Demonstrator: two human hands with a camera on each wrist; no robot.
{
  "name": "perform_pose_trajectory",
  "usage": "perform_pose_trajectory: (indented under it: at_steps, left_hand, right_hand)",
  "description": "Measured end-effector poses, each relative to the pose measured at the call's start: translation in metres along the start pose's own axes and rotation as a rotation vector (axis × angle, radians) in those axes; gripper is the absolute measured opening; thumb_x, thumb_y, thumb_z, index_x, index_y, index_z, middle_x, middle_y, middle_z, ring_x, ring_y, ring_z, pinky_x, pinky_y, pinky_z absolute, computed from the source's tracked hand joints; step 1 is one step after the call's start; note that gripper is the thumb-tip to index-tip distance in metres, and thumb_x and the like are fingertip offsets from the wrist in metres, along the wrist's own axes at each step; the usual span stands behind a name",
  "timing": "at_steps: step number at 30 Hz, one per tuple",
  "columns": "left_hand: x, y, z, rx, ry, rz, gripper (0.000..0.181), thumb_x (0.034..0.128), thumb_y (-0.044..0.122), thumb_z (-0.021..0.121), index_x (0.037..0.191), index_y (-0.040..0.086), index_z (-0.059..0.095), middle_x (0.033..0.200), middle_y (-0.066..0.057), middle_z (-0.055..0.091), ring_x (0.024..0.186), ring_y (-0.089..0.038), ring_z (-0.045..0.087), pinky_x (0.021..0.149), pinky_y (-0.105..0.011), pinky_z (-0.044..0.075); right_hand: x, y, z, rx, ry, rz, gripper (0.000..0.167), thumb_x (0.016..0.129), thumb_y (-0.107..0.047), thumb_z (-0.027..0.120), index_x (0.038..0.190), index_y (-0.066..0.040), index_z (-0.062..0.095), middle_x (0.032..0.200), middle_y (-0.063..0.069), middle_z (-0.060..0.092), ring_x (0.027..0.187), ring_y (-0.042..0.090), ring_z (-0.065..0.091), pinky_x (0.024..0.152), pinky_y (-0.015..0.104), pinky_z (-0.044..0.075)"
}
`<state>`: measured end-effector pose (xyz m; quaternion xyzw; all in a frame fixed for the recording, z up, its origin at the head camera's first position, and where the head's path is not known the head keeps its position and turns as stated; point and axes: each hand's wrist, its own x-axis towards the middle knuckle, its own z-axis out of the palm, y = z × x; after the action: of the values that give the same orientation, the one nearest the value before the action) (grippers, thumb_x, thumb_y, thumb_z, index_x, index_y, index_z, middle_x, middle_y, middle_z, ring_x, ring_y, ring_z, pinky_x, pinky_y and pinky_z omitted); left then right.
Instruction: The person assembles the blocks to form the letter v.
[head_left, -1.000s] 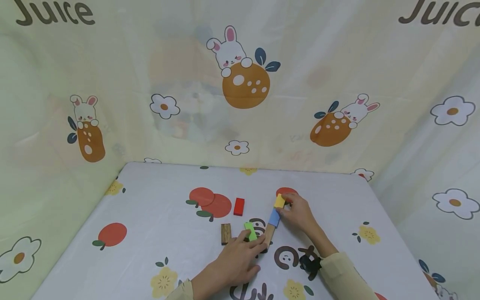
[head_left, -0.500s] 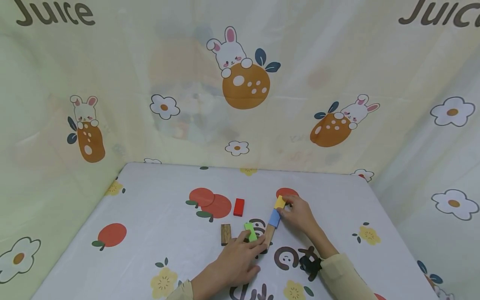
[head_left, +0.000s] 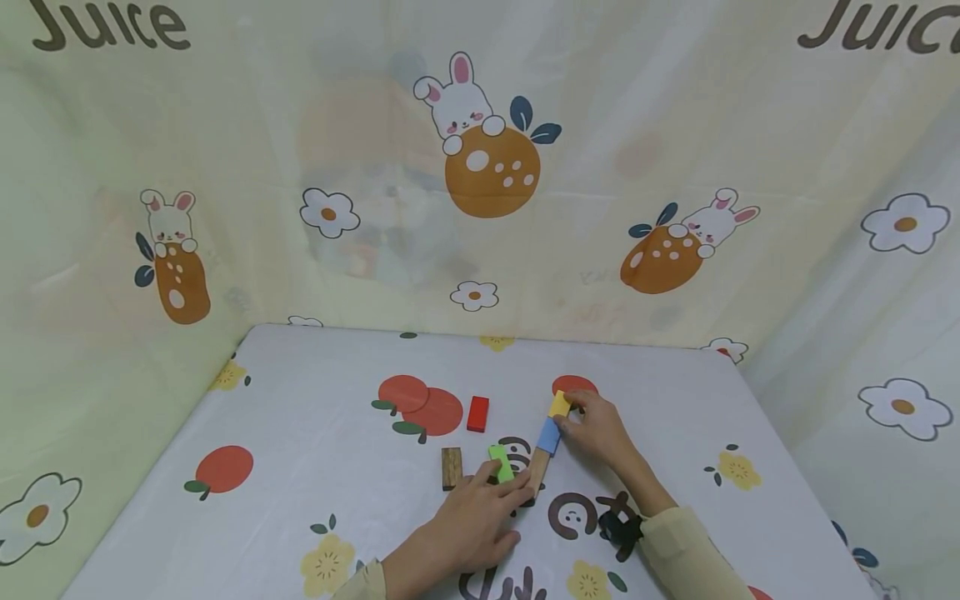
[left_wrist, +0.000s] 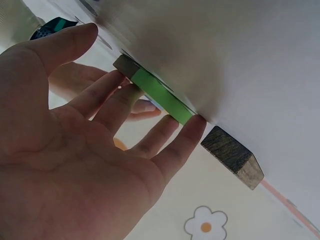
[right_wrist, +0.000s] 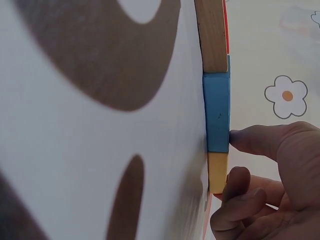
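My left hand (head_left: 480,517) spreads over a green block (head_left: 497,452), its fingers fairly straight. In the left wrist view the fingertips touch the side of the green block (left_wrist: 160,97); a brown wooden piece (left_wrist: 125,65) adjoins its end. My right hand (head_left: 597,427) is at the far end of a slanting row: tan wooden block (head_left: 539,468), blue block (head_left: 549,437), yellow block (head_left: 559,404). In the right wrist view its thumb touches the blue block (right_wrist: 217,112), while curled fingers hold the yellow block (right_wrist: 217,170). The fingers partly hide the row's near end.
A red block (head_left: 477,414) lies beyond the left hand. Left of the green block is a dark-grained wooden block (head_left: 452,468). A black device (head_left: 621,532) sits at the right wrist. Behind the printed white tabletop (head_left: 300,433) stands a patterned curtain (head_left: 375,275).
The yellow block has shifted very slightly toward the blue block since a second ago, along with the right fingertips. The left hand and the other blocks have stayed put.
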<state>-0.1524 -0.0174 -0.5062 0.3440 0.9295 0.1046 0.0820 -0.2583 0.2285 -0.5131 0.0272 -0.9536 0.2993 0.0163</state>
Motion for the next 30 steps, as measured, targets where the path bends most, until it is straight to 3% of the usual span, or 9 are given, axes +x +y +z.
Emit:
perform_pose_trajectory:
  at_steps: [20, 30]
  left_hand:
    - [0.0004, -0.0004, 0.001, -0.008, 0.009, -0.001, 0.06, 0.0979, 0.042, 0.07, 0.155, 0.038, 0.053, 0.167, 0.014, 0.045, 0.153, -0.034, 0.046, 0.11, -0.056, 0.054]
    - [0.0005, -0.0002, 0.0002, -0.009, 0.002, 0.001, 0.06, 0.098, 0.042, 0.071, 0.155, 0.037, 0.053, 0.167, 0.014, 0.045, 0.153, -0.035, 0.046, 0.109, -0.057, 0.055]
  right_hand:
    - [0.001, 0.0024, -0.0007, 0.059, -0.004, 0.021, 0.052, 0.097, -0.019, 0.075, 0.143, 0.004, 0.061, 0.146, 0.025, 0.064, 0.137, 0.046, 0.058, 0.115, 0.06, 0.048]
    - [0.0023, 0.0038, -0.0013, 0.034, -0.001, 0.022, 0.056, 0.095, -0.02, 0.078, 0.142, 0.006, 0.062, 0.141, 0.027, 0.066, 0.131, 0.047, 0.062, 0.111, 0.06, 0.052]
